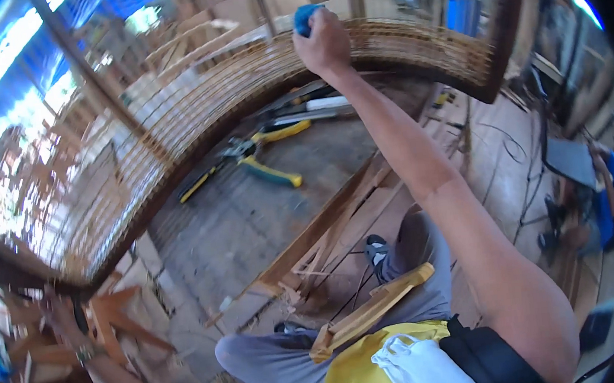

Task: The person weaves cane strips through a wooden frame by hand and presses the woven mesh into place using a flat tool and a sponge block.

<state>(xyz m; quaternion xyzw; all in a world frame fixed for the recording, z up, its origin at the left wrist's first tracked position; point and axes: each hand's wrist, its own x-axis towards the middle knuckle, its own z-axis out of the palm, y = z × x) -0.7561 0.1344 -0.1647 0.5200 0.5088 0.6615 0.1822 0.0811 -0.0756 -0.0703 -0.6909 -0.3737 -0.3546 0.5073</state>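
Note:
A dark wooden frame (171,177) stands tilted across the view, strung with thin tan cane-like strands (200,102). My right hand (327,43) is raised at the frame's far long side, fingers closed around a small teal-blue wad (307,19). Whether this is cloth or sponge I cannot tell. At the frame's near left corner, my left hand (58,316) grips the dark wood from below; its fingers are partly hidden and blurred. Beneath the frame, yellow-and-green-handled pliers (268,167) lie on a grey worn board (214,231).
More tools, one with a white shaft (328,103), lie behind the pliers. A yellowish wooden piece (376,311) rests across my lap. Wooden strips (318,224) edge the board. Wooden stools (115,324) stand at left, a grey chair (569,160) at right.

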